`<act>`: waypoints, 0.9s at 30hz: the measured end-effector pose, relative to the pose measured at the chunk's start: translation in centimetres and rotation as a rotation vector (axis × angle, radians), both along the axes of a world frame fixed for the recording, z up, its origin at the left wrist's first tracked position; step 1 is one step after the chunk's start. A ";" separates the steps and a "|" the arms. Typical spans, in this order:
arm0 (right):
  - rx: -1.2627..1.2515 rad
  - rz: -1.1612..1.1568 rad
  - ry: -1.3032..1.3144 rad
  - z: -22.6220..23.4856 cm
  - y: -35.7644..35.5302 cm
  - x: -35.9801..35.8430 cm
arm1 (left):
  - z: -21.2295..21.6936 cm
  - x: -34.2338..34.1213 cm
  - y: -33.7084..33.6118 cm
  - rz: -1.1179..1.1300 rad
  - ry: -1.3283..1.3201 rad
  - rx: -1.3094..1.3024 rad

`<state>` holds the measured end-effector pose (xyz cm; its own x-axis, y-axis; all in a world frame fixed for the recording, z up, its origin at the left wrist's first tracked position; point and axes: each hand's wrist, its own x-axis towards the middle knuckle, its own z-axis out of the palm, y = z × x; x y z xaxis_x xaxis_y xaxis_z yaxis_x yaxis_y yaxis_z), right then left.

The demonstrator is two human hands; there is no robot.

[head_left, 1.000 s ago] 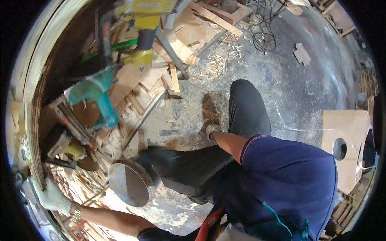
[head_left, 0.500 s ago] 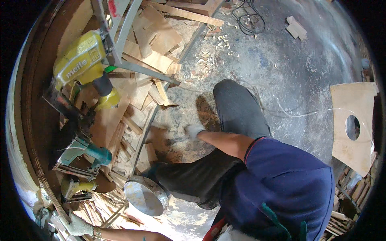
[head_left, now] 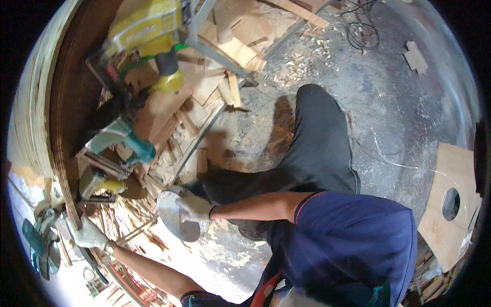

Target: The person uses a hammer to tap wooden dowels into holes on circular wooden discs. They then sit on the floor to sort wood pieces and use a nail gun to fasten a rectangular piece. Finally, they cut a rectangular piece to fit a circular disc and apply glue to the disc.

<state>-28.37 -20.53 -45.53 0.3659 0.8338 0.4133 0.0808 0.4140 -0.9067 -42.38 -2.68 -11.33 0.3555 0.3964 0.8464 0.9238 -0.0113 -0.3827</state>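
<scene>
Low by the scrap wood (head_left: 169,123), the gloved right hand (head_left: 197,207) pinches a metal disc (head_left: 174,217) by its rim; stiff, probably sharp-edged. The left hand (head_left: 87,234) closes on a board edge (head_left: 66,199).

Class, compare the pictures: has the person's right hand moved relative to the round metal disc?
Yes. The right hand has come across to the round metal disc and now touches its rim.

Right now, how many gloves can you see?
2. One glove on the left hand, low by the wall; one on the right hand, holding the round metal disc.
</scene>
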 end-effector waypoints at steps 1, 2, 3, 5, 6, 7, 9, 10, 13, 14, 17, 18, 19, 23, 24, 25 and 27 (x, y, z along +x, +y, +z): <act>-0.031 0.015 -0.008 0.4 -0.6 0.4 | -0.5 -0.1 -0.4 0.085 -0.026 0.000; -0.121 0.162 0.029 0.1 -1.4 1.7 | -0.4 -0.2 -0.8 0.074 -0.040 -0.006; -0.141 0.178 0.036 -0.6 -1.8 3.1 | 0.1 0.4 -1.5 0.044 -0.021 0.001; -0.122 0.108 0.016 -2.4 -2.5 5.5 | -0.1 -4.5 -0.2 -0.071 0.022 0.059; -0.221 0.122 0.036 -3.1 -2.2 7.6 | -0.8 -3.9 0.2 -0.007 -0.002 0.043; -0.316 0.132 0.055 -3.5 -1.8 9.7 | -0.8 -2.6 0.5 0.054 -0.025 0.030; -0.272 -0.051 0.062 -6.6 -0.1 11.5 | -0.6 0.3 0.2 0.051 -0.016 0.025; -0.428 -0.026 0.008 -4.7 -0.6 13.1 | -0.6 -3.4 1.1 -0.007 -0.012 0.055; -0.419 -0.181 -0.088 -5.7 0.5 16.7 | -1.2 -3.1 1.8 -0.084 -0.016 0.086; -0.352 -0.190 -0.209 -6.2 1.0 18.1 | -1.7 -1.4 1.5 -0.093 -0.018 0.083; -0.358 -0.118 -0.385 -5.9 2.2 20.3 | -1.4 -2.4 2.7 -0.340 0.000 0.062; -0.420 -0.078 -0.515 -4.8 2.5 20.8 | -1.7 -2.1 2.4 -0.426 -0.008 0.073; -0.359 -0.088 -0.608 -4.7 3.1 21.3 | -2.1 0.1 1.7 -0.458 -0.017 0.119; -0.091 -0.086 -0.939 -3.2 8.7 22.1 | -1.5 5.6 -2.3 -0.455 -0.017 0.273; -0.037 -0.047 -0.979 -2.1 10.7 21.0 | -0.8 5.1 -3.5 -0.384 -0.011 0.269; -0.036 -0.060 -1.039 -1.8 11.8 21.8 | -1.9 5.9 -2.7 -0.377 -0.041 0.246; -0.205 0.048 -1.192 -0.3 14.7 19.6 | -1.4 5.9 -3.3 -0.366 -0.063 0.187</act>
